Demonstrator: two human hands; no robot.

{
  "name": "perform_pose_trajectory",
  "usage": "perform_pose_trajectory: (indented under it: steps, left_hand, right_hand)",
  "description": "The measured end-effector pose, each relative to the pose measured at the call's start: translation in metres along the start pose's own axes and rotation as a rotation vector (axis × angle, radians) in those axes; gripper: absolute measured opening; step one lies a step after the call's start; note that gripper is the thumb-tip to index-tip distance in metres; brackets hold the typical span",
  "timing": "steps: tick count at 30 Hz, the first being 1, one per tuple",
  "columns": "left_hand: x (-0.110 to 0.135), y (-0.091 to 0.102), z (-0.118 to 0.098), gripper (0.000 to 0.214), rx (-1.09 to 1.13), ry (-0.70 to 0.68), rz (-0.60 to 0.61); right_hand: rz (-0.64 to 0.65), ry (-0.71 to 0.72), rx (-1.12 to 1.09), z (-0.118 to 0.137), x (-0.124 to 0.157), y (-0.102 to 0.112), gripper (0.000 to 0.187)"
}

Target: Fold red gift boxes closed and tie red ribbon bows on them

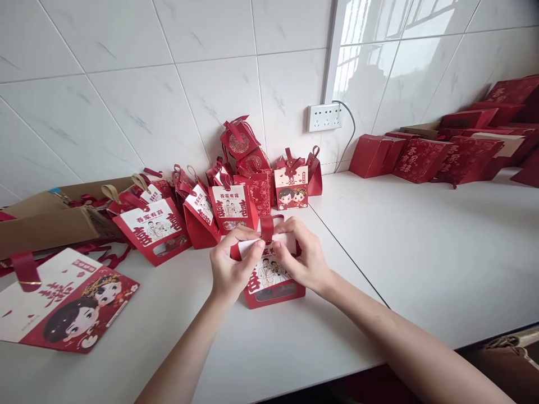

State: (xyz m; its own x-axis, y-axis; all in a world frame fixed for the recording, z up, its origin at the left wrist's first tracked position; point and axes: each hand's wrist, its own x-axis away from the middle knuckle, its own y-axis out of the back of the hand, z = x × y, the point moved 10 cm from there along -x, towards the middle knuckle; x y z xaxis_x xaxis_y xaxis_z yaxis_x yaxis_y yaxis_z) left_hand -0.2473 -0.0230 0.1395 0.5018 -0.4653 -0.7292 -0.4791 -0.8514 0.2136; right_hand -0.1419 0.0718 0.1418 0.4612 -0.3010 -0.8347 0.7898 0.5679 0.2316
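A small red and white gift box [269, 283] with a cartoon couple printed on it stands on the white counter [421, 252] in front of me. My left hand [231, 266] pinches the box's top flap from the left. My right hand [301, 255] pinches it from the right. A red ribbon handle [266, 227] sticks up between my fingers. Both hands are closed on the top of the box.
Several finished red gift boxes [229, 193] are piled against the tiled wall behind. A flat unfolded box [63, 308] lies at the left beside a brown cardboard carton [46, 221]. Flat red boxes [442, 154] lean on the right wall. A wall socket [324, 116] has a cable.
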Motion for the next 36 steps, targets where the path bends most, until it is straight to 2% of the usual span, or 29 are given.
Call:
perform_pose_trajectory:
  steps: [7,13,19,27,32,36]
  left_hand:
    - [0.002,-0.001,0.005,0.010,0.012,0.048,0.040]
    - [0.000,0.001,0.001,0.010,-0.025,0.050,-0.018]
    - [0.000,0.002,0.000,0.010,-0.075,0.057,-0.040]
    - [0.006,-0.002,0.013,0.017,0.076,0.183,-0.022]
    - [0.005,-0.001,0.006,0.013,-0.037,0.144,-0.008]
    - [0.004,-0.001,0.007,0.014,-0.114,0.174,0.004]
  right_hand:
    - [0.004,-0.013,0.011,0.000,0.000,0.000,0.005]
    - [-0.025,-0.066,0.030,-0.004,-0.001,0.000,0.008]
    - [-0.048,-0.061,0.033,-0.003,-0.001,-0.001,0.011]
    - [-0.064,-0.073,0.031,-0.002,0.000,0.001,0.011]
    - [-0.058,-0.048,-0.029,-0.001,0.001,0.004,0.008]
    - [-0.033,-0.064,-0.013,-0.004,0.000,0.002,0.007]
